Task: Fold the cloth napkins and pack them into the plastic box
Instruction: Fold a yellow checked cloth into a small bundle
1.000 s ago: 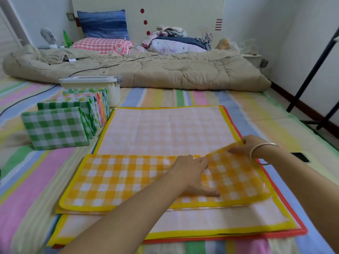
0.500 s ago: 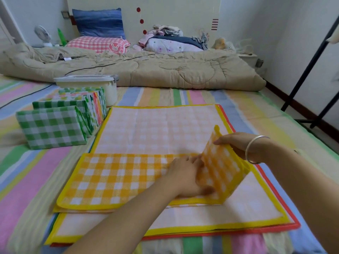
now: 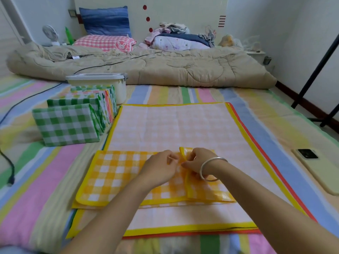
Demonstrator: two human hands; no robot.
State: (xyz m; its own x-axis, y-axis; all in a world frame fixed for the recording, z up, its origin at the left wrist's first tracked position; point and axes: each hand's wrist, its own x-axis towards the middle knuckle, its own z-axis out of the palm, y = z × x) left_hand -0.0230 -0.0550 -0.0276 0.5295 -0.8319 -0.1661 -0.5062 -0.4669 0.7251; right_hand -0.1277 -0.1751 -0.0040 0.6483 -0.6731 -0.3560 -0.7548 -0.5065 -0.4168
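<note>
Left hand (image 3: 159, 169) and right hand (image 3: 198, 160) are pinching the glossy yellow checked napkin (image 3: 113, 175) by its flap, while stiff folded green napkins (image 3: 66, 123) are standing upright in front of the white plastic box (image 3: 99, 83).

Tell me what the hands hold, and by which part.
The right hand pinches the yellow checked napkin by the border of its folded-over end. The left hand touches it; its grip is unclear.

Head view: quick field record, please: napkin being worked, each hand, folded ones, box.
napkin in work: yellow checked napkin, right end folded over, atop the flat stack
right hand: pinches the folded-over edge
left hand: on the napkin at the fold, grip unclear
folded napkins: row standing at left
plastic box: behind that row
</note>
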